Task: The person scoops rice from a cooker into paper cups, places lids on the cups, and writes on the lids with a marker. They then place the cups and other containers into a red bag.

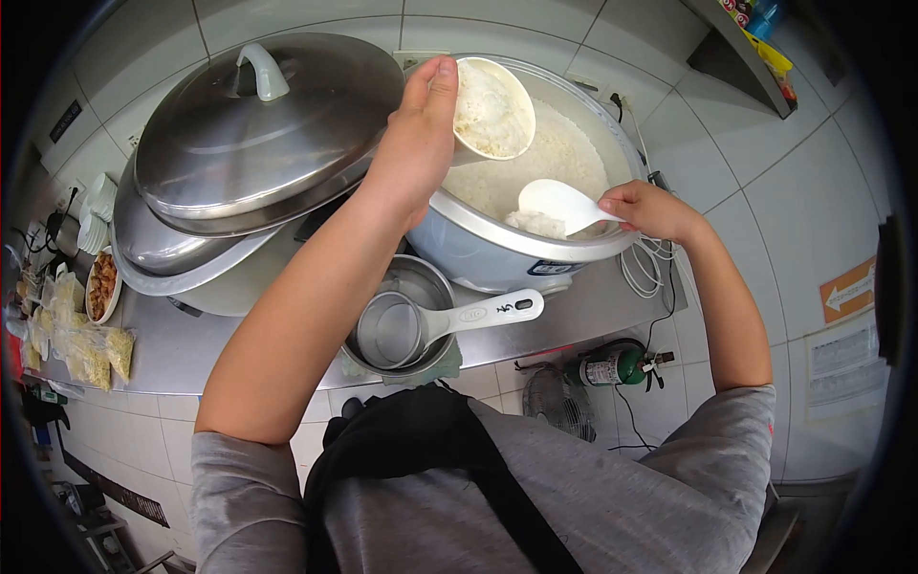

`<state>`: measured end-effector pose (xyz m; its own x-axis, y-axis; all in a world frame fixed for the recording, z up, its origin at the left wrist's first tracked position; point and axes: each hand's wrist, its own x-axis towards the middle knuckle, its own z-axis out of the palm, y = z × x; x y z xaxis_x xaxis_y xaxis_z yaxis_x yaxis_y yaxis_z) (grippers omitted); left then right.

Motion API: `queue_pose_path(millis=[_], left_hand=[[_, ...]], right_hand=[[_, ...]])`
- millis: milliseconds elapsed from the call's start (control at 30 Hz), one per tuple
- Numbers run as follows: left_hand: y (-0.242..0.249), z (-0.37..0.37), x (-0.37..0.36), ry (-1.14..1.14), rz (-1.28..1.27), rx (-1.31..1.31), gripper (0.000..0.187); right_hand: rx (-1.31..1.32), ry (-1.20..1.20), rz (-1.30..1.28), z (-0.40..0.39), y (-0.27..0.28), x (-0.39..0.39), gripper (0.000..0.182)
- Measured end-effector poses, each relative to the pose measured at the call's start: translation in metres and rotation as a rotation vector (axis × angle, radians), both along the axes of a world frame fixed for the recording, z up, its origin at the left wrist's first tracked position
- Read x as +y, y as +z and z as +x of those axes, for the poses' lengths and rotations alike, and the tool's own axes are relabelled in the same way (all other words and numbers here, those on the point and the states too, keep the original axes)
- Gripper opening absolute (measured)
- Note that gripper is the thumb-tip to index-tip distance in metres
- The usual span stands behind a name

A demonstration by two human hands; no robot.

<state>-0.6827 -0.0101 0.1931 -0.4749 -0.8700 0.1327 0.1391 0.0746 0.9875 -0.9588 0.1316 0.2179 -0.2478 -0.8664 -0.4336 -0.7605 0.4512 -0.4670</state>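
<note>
Rice paddle (562, 205), clasped by our right hand (650, 210), points leftward, long axis nearly crosswise, while our left hand (421, 136) holds a rice-filled bowl (493, 109).

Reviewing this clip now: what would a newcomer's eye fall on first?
Probably the large domed silver metal lid at upper left. Next, beside it, the wide pale-blue round cooker of white rice; over it, the left hand holds a rice-filled round cream bowl, and the right hand a white flat paddle.
</note>
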Motion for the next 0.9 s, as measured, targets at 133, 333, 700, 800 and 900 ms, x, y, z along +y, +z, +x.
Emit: queue_pose_path(millis=[133, 333, 700, 800, 900], left_hand=[[-0.002, -0.009, 0.001, -0.031, -0.002, 0.028, 0.066], [-0.001, -0.011, 0.0, -0.065, 0.026, 0.102, 0.066], [-0.006, -0.019, 0.005, -0.119, 0.171, 0.132, 0.065], [0.012, -0.019, 0.019, -0.14, 0.328, 0.073, 0.066], [0.017, -0.016, 0.019, -0.152, 0.34, 0.05, 0.068]], right_hand=[[0.185, 0.103, -0.064, 0.015, 0.005, 0.005, 0.031], [0.234, 0.154, -0.081, 0.011, 0.015, 0.011, 0.033], [-0.181, -0.192, -0.553, 0.024, 0.056, 0.016, 0.029], [0.582, 0.076, -1.046, 0.061, 0.01, 0.01, 0.029], [0.962, 0.212, -0.86, 0.115, -0.008, 0.024, 0.042]])
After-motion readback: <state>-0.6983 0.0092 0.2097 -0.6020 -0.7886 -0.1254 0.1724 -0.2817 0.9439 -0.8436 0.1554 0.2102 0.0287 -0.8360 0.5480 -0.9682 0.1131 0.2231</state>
